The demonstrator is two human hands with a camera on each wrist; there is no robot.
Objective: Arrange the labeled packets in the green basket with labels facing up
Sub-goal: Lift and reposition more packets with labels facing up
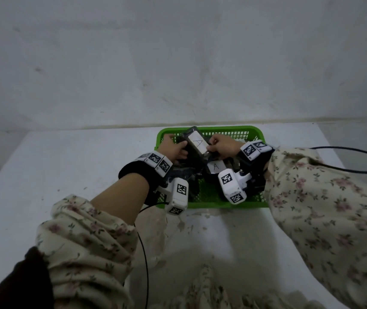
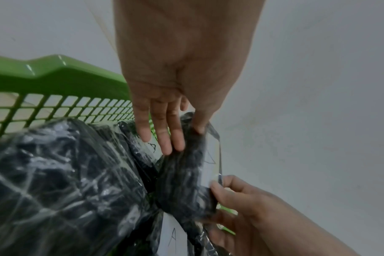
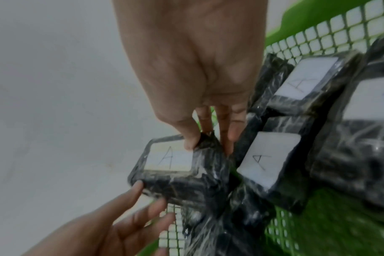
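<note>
Over the back of the green mesh basket both hands hold one black plastic-wrapped packet, tilted, with its white "A" label facing up. My left hand pinches its left edge between thumb and fingers. My right hand pinches the near right corner. In the right wrist view the held packet hangs beside the basket wall. Several more packets lie inside, among them a label-up "A" packet.
The basket stands on a white table close to a grey wall. A black cable loops on the table at the right. Packets with labels up fill the basket's right side, and dark wrapped packets fill its left.
</note>
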